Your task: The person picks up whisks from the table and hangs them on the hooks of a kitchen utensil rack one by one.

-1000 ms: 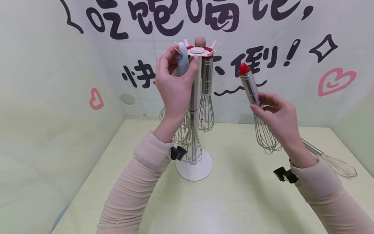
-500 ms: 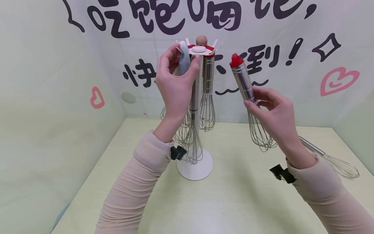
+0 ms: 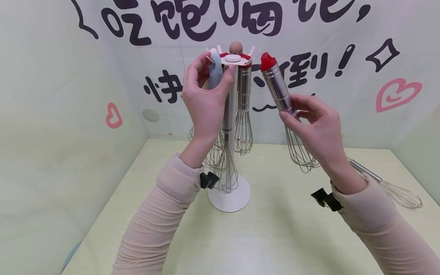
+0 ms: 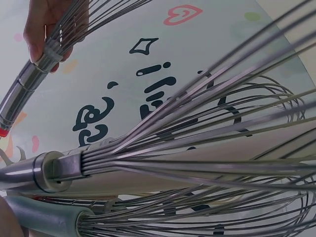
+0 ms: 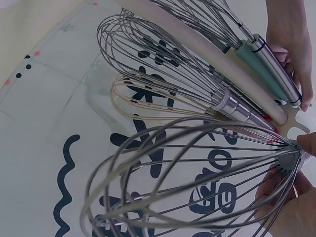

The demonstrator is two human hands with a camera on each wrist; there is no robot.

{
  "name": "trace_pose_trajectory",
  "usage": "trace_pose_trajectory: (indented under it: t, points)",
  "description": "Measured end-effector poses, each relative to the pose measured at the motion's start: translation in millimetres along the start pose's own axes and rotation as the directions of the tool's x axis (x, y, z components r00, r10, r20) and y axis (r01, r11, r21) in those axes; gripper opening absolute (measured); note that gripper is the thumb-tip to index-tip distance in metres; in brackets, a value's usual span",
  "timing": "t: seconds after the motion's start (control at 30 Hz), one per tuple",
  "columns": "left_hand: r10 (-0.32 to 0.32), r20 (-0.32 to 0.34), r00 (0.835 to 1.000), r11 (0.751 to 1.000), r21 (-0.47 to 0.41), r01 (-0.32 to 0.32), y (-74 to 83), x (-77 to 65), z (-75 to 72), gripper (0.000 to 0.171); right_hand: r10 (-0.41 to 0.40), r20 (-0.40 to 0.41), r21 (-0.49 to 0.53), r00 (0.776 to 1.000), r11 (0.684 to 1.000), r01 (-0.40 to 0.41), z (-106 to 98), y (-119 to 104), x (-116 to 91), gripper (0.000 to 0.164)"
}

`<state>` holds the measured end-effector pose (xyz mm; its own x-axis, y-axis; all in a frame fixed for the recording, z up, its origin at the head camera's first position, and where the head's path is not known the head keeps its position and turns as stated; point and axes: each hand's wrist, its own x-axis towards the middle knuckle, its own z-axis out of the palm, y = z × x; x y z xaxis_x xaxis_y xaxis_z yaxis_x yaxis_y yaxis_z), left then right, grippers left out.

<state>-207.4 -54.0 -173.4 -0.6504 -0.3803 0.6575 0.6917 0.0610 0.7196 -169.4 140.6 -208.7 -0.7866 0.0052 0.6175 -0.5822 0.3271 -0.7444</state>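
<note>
My right hand (image 3: pixel 316 130) grips a steel-handled whisk (image 3: pixel 277 87) with a red end cap, just below the middle of the handle. This whisk is held in the air, cap up and tilted left, right of a white hanging rack (image 3: pixel 214 200). At the rack's top, the left hand (image 3: pixel 206 97) holds the blue-grey handle of a whisk (image 3: pixel 215 72) between fingers and thumb. Beside it hangs a slim steel-handled whisk (image 4: pixel 29 170), partly covered by the left thumb in the head view. Another red-capped steel whisk (image 3: pixel 244 89) hangs on the rack's far right side.
A wooden-handled whisk (image 3: pixel 235 48) hangs at the back of the rack, mostly hidden. On the pale table (image 3: pixel 261 244), a steel whisk (image 3: pixel 398 191) lies at the right, partly behind the right forearm. A printed backdrop (image 3: pixel 309 34) stands behind.
My right hand has moved left and slightly upward, bringing the red-capped whisk closer to the rack. The left hand has stayed at the rack.
</note>
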Motion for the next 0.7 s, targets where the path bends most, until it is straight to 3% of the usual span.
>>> trace_pose_trajectory:
  t: [0.7]
  points:
    - [-0.005,0.008,1.000,1.000,0.000,0.005,1.6,-0.2,-0.5,0.051,-0.058,0.014,0.026,0.998,0.998,0.057,13.5,-7.3,3.6,0.036]
